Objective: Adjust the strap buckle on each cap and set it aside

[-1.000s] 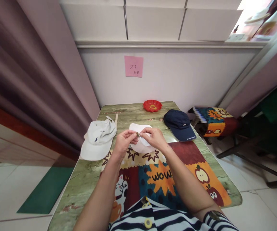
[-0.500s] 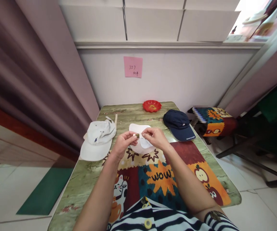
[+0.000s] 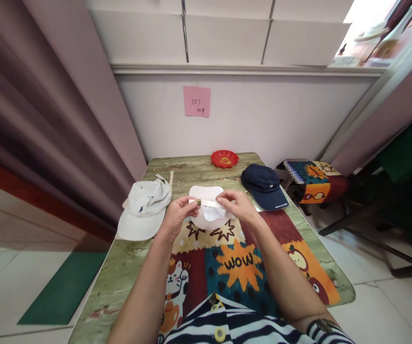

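Note:
A white cap [image 3: 211,220] lies on the table between my hands, its strap [image 3: 209,203] stretched across the opening. My left hand [image 3: 183,210] pinches the strap's left part beside a small brass-coloured buckle [image 3: 198,202]. The strap's right part is pinched between the fingertips of my right hand [image 3: 235,204]. To the left rests a light grey cap [image 3: 144,205] with a small dark logo and its strap loose at the back. A navy cap [image 3: 266,186] sits to the right, its brim toward the front right.
A red scalloped dish [image 3: 224,158] stands at the back of the wood-patterned table [image 3: 105,291]. Under my forearms lies a colourful printed mat [image 3: 239,263]. A low stool [image 3: 320,184] is beyond the table's right edge, and a curtain [image 3: 66,95] hangs at left.
My hands have moved apart, the right one slightly rightward and the left one leftward. More of the white strap now shows between them to the right of the buckle.

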Motion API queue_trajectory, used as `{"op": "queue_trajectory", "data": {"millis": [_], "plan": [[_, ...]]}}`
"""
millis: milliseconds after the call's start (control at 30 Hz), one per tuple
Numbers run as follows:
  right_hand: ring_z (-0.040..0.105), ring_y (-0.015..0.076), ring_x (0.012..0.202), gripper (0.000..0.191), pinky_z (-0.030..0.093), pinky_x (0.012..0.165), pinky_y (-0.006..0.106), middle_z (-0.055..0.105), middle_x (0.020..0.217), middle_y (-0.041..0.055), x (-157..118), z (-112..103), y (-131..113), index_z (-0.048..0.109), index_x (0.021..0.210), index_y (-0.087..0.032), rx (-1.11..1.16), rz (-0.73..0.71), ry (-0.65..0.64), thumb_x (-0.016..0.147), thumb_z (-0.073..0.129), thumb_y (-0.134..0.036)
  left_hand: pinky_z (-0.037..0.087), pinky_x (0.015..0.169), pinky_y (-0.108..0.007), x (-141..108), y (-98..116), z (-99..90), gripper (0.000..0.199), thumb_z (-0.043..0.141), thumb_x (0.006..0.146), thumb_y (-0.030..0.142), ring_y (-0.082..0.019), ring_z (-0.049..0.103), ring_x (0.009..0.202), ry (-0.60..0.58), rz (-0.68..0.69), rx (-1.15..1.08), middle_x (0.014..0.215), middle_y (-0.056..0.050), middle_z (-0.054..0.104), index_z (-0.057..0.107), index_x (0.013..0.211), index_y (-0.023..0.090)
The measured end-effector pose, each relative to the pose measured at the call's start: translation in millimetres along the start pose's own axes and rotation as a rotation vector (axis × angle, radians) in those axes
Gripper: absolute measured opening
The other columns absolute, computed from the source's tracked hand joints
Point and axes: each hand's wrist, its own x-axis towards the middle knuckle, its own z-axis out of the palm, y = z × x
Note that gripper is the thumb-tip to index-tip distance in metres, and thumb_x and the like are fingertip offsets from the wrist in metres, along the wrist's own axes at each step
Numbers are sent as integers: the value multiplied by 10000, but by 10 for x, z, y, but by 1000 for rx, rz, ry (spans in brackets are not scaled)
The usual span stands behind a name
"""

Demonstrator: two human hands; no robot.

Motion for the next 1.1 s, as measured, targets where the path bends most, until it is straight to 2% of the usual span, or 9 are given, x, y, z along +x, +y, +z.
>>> {"op": "queue_trajectory", "data": {"millis": [100,400,633,733,833,900,967,1033,1100], "plan": [[643,161,725,204,444,684,251,749,803,26,-15,69,-25,763,870,-188,-29,8,-28,816,662,-356,527,625,-268,-14,17,16,334,824,671,387,-134,633,594,-9,0,7,726,-59,720,698,854,137],[569,135,655,196,385,616,230,731,750,-2,26,182,-32,772,852,-205,-61,-7,-24,823,606,-305,518,638,-264,-37,-2,19,333,816,692,392,-140,644,602,-61,-17,13,712,-54,727,689,882,150],[633,156,736,211,418,666,242,762,828,11,32,221,-19,777,885,-206,-28,-33,-33,853,608,-327,501,630,-262,-23,11,47,353,812,698,419,-139,630,609,-69,-17,55,745,-69,732,689,882,144],[674,177,802,297,456,728,263,767,864,36,13,174,59,774,954,-196,20,-25,51,919,534,-368,467,582,-250,-9,38,2,351,795,706,448,-131,589,573,-62,13,145,718,-52,706,693,854,147],[694,195,843,369,482,772,289,766,889,64,-39,54,171,762,985,-175,76,5,162,961,470,-399,445,575,-248,17,97,-124,350,774,718,469,-133,561,583,14,99,306,707,-29,669,694,850,154],[695,207,883,363,486,805,305,765,934,71,-85,-37,233,760,965,-178,71,-1,192,960,481,-410,461,625,-265,45,172,-230,358,757,728,481,-158,583,652,92,183,440,762,-35,675,691,876,161],[687,218,932,336,479,850,320,760,971,71,-127,-106,264,759,952,-190,39,-24,199,949,513,-420,485,738,-297,82,275,-318,366,733,748,487,-202,623,798,118,260,585,893,-60,703,695,928,170],[675,227,971,309,470,889,332,751,990,72,-151,-134,264,754,949,-198,14,-59,183,935,547,-427,473,877,-329,130,388,-368,382,700,779,490,-244,630,973,32,295,700,1055,-78,709,702,1009,186],[663,229,1009,286,460,922,341,741,1022,77,-154,-120,245,747,944,-203,7,-98,139,930,562,-420,436,976,-348,189,483,-376,407,670,803,496,-268,608,1098,-139,280,769,1186,-81,689,705,1082,203]]}}
